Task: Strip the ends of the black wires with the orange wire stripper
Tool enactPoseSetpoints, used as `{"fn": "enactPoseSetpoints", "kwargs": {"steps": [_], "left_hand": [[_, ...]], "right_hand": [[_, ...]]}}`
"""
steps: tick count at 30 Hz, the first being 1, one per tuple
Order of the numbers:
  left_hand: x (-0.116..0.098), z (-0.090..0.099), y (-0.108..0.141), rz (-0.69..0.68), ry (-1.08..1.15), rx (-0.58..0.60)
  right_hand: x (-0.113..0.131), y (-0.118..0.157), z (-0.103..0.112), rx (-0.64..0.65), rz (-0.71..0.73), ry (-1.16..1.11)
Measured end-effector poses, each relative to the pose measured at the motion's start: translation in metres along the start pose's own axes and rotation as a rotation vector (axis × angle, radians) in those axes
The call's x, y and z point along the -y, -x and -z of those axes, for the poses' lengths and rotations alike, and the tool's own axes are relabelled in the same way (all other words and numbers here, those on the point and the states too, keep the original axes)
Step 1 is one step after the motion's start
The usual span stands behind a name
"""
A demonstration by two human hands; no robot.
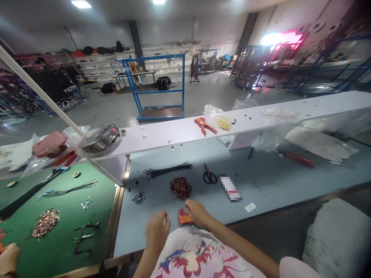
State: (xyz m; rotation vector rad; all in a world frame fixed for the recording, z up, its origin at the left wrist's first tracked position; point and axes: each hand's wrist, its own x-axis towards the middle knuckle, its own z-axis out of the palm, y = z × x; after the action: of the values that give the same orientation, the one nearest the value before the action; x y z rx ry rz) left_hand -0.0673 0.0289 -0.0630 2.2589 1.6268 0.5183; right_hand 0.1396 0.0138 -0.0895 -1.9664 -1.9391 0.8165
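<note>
Two-handed beside the orange tool [184, 218] on the desk [158, 193]

Curls left hand [157, 229] to its left, right hand [198, 214] just to its right, with fingers bent; cannot tell gap or hold. Has brown pile [181, 188] beyond it.

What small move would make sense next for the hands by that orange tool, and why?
Perhaps ease the left hand toward the orange tool: it lies between both hands, close to the right hand, while the left is apart from it.
</note>
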Motion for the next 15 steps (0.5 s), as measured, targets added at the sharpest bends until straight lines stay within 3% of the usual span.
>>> {"fn": "enactPoseSetpoints", "kwargs": {"steps": [3,6,10,12,15], "left_hand": [[0.018,0.018,-0.003,0.136,0.232,-0.071],[0.022,0.030,-0.006,0.222,0.616,-0.146],[0.011,0.027,-0.005,0.378,0.738,-0.060],[0.002,0.023,-0.003,0.462,0.900,-0.029],[-0.007,0.022,0.000,0.534,1.053,-0.061]], "right_hand": [[-0.028,-0.005,0.003,0.015,-0.077,0.006],[-0.041,-0.015,0.003,0.073,-0.124,-0.015],[-0.042,-0.048,-0.006,0.054,-0.124,-0.074],[-0.041,-0.062,-0.012,0.007,-0.116,-0.099],[-0.046,-0.063,-0.019,-0.002,-0.105,-0.104]]}}
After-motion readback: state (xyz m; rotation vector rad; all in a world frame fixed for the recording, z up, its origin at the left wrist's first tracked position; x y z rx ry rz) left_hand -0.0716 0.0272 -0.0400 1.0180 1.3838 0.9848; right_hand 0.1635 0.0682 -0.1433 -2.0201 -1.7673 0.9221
